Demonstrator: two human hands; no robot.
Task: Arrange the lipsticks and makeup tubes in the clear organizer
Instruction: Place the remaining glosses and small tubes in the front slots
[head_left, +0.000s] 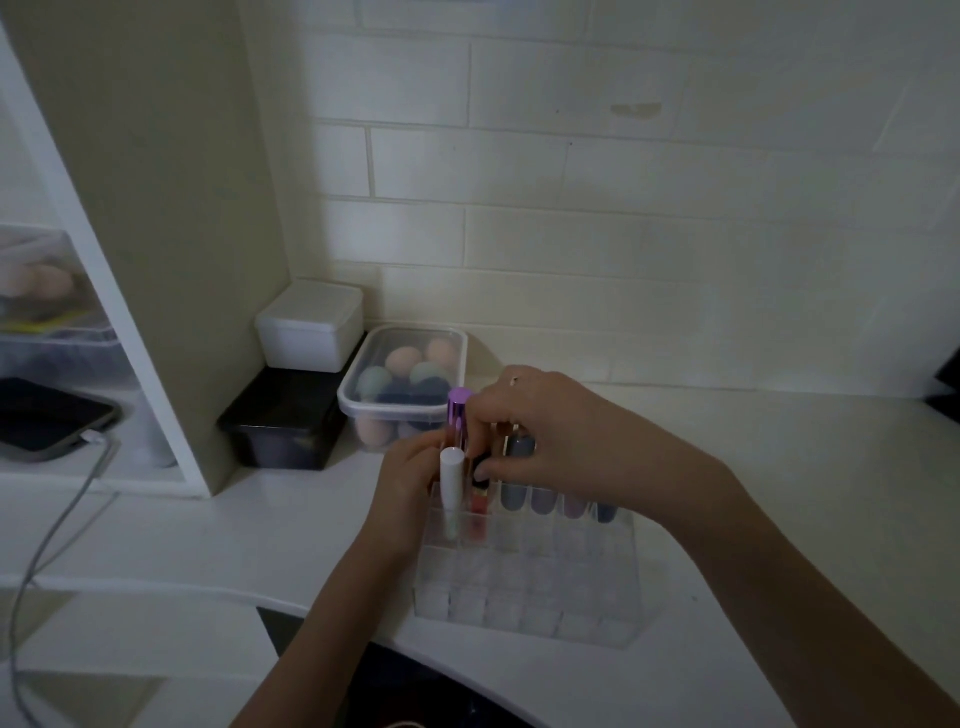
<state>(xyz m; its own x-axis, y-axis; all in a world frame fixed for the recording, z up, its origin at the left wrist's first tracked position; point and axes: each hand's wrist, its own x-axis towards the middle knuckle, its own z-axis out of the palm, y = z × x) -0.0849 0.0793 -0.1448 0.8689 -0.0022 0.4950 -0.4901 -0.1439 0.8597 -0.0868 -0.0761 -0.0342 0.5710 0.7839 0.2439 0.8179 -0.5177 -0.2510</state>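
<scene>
Reaching in from the bottom edge, both forearms meet over a clear organizer (530, 587) that sits on the white counter (779, 519). Its nearer rows of small square cells hold nothing; the tubes stand upright in the rows farthest from the person. At the left end a white tube (451, 483) stands in a cell, with a red tube (477, 512) with a dark cap just beside it on the right. Further right along the same row stand several grey, lilac and dark blue tubes (543, 501), partly hidden under the right wrist.

Curled fingers of the left hand (410, 483) rest against the organizer's left side, closing around the lower part of a purple-capped tube (458, 421) that stands taller than the rest, just behind the white one. Coming from the right, the right hand (545, 431) arches over the tubes; its fingers bend down and its thumb and fingertip seem to pinch the dark cap of the red tube, though blur makes the exact contact hard to judge.

Beyond the hands, a clear lidded box (405, 384) holds round makeup sponges in peach, green and dark blue. Left of it a white box (310, 327) sits stacked on a black box (283, 423), against a painted brick wall (623, 182). A grey cable (57, 540) trails across the far left
</scene>
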